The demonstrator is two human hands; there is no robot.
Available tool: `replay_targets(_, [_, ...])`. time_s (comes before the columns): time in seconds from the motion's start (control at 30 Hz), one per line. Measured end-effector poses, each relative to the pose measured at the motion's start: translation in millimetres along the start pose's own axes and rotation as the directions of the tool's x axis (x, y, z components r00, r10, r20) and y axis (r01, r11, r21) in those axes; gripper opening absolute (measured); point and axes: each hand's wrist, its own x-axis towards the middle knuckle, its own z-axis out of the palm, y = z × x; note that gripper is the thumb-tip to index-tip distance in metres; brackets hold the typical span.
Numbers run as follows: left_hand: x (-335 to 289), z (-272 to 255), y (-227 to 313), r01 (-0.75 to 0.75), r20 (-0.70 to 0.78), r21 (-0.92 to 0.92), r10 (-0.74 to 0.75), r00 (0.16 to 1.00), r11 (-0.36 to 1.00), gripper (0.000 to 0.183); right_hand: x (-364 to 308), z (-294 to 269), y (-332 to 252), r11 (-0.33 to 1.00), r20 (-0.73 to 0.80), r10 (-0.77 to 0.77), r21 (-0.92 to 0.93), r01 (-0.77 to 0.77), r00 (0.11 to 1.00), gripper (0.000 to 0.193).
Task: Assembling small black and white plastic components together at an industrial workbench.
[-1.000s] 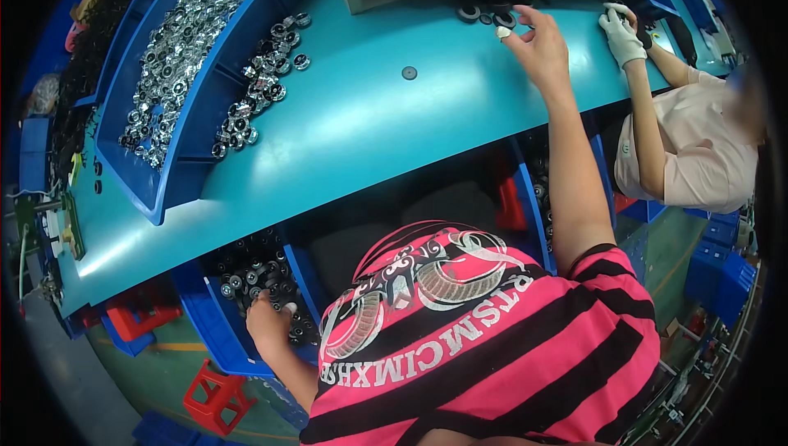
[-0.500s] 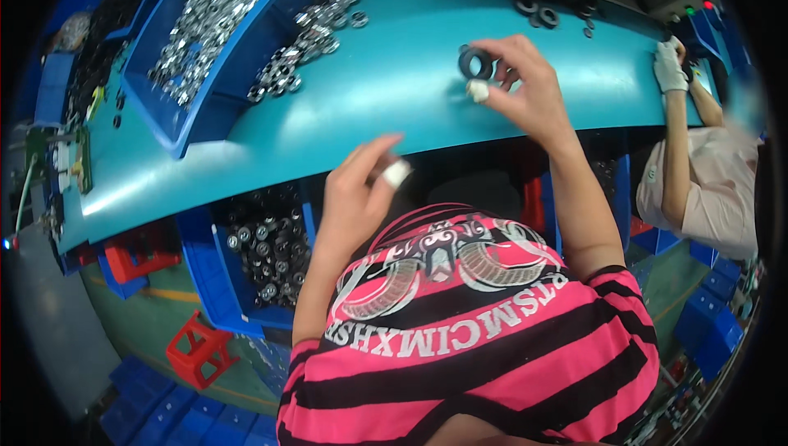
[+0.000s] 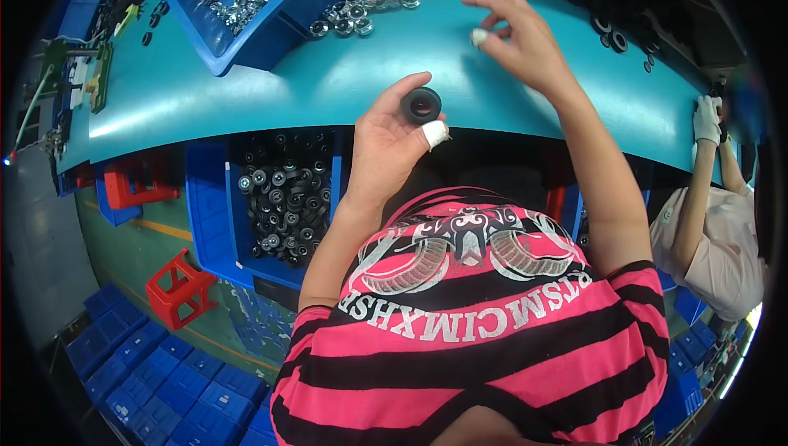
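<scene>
A black rubber ring (image 3: 421,105) sits between the fingertips and wrapped thumb of my left hand (image 3: 386,138), just over the front edge of the bench. Through its round hole a dark reddish inside shows. My right hand (image 3: 521,44) hovers above the teal bench top, up and to the right of the ring, with fingers apart and nothing visible in them. White wrapping covers both thumb tips. Shiny clear-and-silver wheel-like parts (image 3: 357,15) lie loose on the bench, left of my right hand.
A blue bin (image 3: 246,56) of shiny parts stands at the far left of the teal bench (image 3: 320,85). Below the bench edge is another blue bin (image 3: 234,233) holding black wheels (image 3: 283,200). Black rings (image 3: 611,36) lie far right, near a co-worker's gloved hand (image 3: 707,120). A red stool (image 3: 180,290) stands on the floor.
The black ring has passed from my right hand to my left. My left hand has risen to the bench edge. My right hand has opened and lifted slightly. The whole view has shifted.
</scene>
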Motion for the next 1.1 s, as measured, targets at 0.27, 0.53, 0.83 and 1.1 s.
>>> replay_targets(0.27, [-3.4, -14.2, 2.4, 0.237, 0.251, -0.412, -0.141, 0.958, 0.880, 0.061, 56.9, 24.9, 30.9, 0.887, 0.011, -0.153, -0.439, 0.142, 0.988, 0.042])
replay_targets(0.53, [-8.1, -10.5, -8.0, 0.377, 0.324, -0.675, -0.205, 0.924, 0.634, 0.070, 43.1, 17.7, 27.8, 0.921, -0.036, -0.096, -0.382, 0.075, 0.995, 0.029])
replay_targets(0.83, [-10.8, -20.2, -23.5, 0.387, 0.309, -0.742, -0.233, 0.922, 0.547, 0.062, -40.0, 18.8, -27.5, 0.992, 0.030, 0.072, 0.100, -0.075, 0.997, 0.024])
replay_targets(1.1, [2.1, -12.5, -33.2, 0.344, 0.263, -0.704, -0.221, 0.939, 0.621, 0.055, -82.2, 32.3, -39.7, 0.568, 0.164, 0.299, 0.760, -0.314, 0.940, 0.036])
